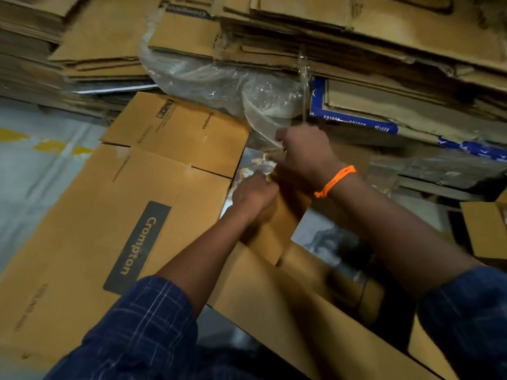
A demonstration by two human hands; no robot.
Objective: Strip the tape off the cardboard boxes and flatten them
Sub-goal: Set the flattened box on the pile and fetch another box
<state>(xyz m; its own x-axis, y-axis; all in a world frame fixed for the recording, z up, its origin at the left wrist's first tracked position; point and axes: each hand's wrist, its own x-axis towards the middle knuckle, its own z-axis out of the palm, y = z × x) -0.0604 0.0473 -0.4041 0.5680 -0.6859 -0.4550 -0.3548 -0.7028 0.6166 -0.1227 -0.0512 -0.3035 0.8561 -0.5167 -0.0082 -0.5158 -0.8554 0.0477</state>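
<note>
The cardboard box (274, 283) being worked on lies opened out on the floor (33, 165) in front of the person. Its plain brown flaps reach toward the floor's far edge, where stacks of flattened cardboard (384, 50) are piled. Hard against its left side, a flattened box (109, 215) with a printed brand panel lies flat on the floor.

The right hand (304, 154), with an orange wristband (334, 181), has its fingers curled tight round what looks like a clear strip of tape (304, 89), which runs taut upward from the fist toward the stacks. The left hand (253, 192) sits just beside it at the far end of a flap, fingers curled closed on the cardboard. The knuckles hide exactly how it grips. Crumpled plastic film (219, 83) lies beyond both hands, against the stacks.

The tape is probably thin, sticky and a little stretchy, so it is likely to snap or split lengthwise if yanked. It is best taken close to where it leaves the board and drawn low along the seam. The cardboard should be light, stiff across its panels and willing to fold only at the creases. Its paper face may tear away with the adhesive, so the flap needs pinning right beside the peel line.
</note>
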